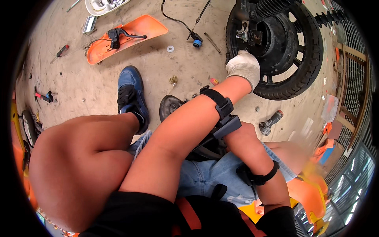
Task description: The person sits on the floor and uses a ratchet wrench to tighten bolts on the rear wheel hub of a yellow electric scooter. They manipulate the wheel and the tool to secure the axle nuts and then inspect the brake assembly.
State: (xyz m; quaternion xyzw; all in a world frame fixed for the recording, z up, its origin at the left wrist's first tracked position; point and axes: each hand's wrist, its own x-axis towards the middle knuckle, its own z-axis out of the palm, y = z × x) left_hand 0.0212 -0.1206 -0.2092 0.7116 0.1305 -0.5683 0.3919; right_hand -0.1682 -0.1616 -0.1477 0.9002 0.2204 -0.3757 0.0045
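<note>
My left hand (242, 66), in a white knit glove, reaches across to the black wheel (310, 53) at upper right, fingers curled at its hub beside a metal bracket (242, 34); what they grip is hidden. My right forearm passes beneath my left one, and that hand is hidden behind it. A black part (167, 106), partly covered by my left forearm, lies between my legs. A power tool (271, 122) lies on the floor right of my arms, and a spring (212, 42) lies left of the wheel.
An orange panel with a black lever (98, 53), a screwdriver (63, 50), a washer (170, 48), a cable with a blue-ended fitting (196, 41), a red-handled tool (42, 96) and a white tray (106, 8) lie on the floor. Wooden frames (351, 91) stand at the right edge.
</note>
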